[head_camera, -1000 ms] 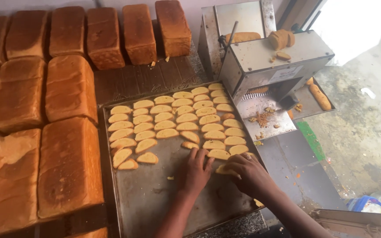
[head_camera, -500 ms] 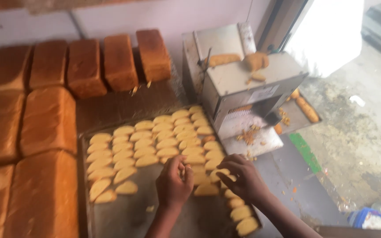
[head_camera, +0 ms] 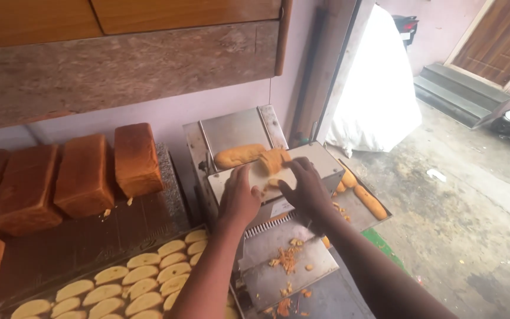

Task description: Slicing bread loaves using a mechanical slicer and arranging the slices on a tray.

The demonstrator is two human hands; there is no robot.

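Both hands are raised over the top of a metal slicing machine (head_camera: pixel 302 171) that stands at about one o'clock from the tray. The left hand (head_camera: pixel 238 198) rests against the machine's upper front edge, fingers curled loosely with the thumb up; whether it pinches anything cannot be told, since its palm faces away. The right hand (head_camera: pixel 307 188) lies on the machine's flat top, fingers spread and reaching toward eleven o'clock, fingertips touching a short piece of bread (head_camera: pixel 274 160) that sits on the lid. Whether those fingers actually grip the piece cannot be told. Just beside that piece, at nine o'clock from it, a longer bread roll (head_camera: pixel 240 156) lies in the machine's back chute.

Below the hands, at six o'clock, the machine's sloping outlet plate (head_camera: pixel 284 266) carries orange crumbs. At three o'clock from the hands, a side shelf holds another long roll (head_camera: pixel 370 202). At seven o'clock, the metal tray (head_camera: pixel 36 292) holds rows of pale oval bread slices (head_camera: pixel 143 274). Square brown loaves (head_camera: pixel 84 174) stand in a row at nine o'clock, against the wall. A white sack (head_camera: pixel 379 88) leans in the doorway at one o'clock.
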